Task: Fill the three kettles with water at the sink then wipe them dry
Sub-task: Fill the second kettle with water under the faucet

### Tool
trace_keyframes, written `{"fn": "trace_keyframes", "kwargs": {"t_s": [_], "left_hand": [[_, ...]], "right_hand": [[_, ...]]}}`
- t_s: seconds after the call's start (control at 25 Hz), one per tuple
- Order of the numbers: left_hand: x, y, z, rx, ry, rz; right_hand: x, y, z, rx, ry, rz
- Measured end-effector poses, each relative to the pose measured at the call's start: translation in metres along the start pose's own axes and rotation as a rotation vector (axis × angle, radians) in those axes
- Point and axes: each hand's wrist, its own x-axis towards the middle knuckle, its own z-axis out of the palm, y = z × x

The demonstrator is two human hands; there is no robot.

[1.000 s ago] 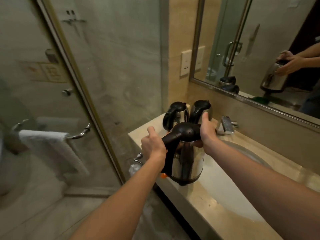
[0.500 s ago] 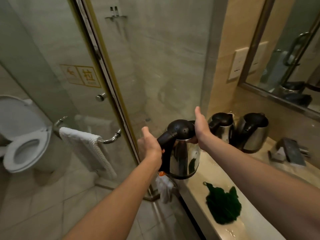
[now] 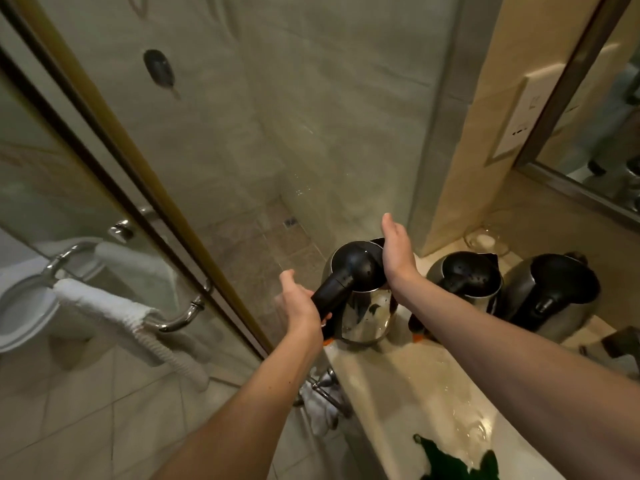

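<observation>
Shiny steel kettle, black lid; left hand gripping handle

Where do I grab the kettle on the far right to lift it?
By its black handle, reaching from the front. The right kettle stands upright with the handle facing you, and the middle kettle crowds its left side.

**Operator:** Any legible text, labels, brands or numbers?

**Inspector:** None. The sign on the shower door is blurred beyond reading. Marks on the wall plate are too small to resolve. No marking can be read on the kettle.
</observation>
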Motion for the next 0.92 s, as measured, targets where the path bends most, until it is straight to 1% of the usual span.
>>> {"fn": "trace_keyframes", "kwargs": {"t_s": [0.2, 0.4, 0.64, 0.72, 0.8, 0.84, 0.88, 0.92], "left_hand": [[0.020, -0.009, 0.010, -0.008, 0.007, -0.047], [0.039, -0.020, 0.011, 0.066, -0.010, -0.031], [0.045, -0.025, 0.010, 0.038, -0.053, -0.064], [0.053, -0.026, 0.007, 0.069, -0.101, -0.082], [0.060, -0.027, 0.005, 0.147, -0.168, -0.093], [0.063, -0.027, 0.003, 0.233, -0.191, -0.072], [0.066, -0.026, 0.000, 0.353, -0.209, -0.014], [0.068, -0.022, -0.004, 0.476, -0.230, 0.084]], "right_hand": [[0.018, 0.015, 0.003, -0.069, 0.031, 0.009], [0.021, 0.031, 0.006, -0.048, 0.084, 0.036], [0.020, 0.036, 0.009, -0.040, 0.165, 0.026], [0.015, 0.033, 0.008, -0.064, 0.182, 0.037], [0.006, 0.026, 0.006, -0.146, 0.196, 0.030], [0.000, 0.023, 0.003, -0.195, 0.212, 0.013], [-0.009, 0.020, 0.001, -0.254, 0.230, -0.021], [-0.020, 0.015, -0.003, -0.322, 0.254, -0.068]]}}
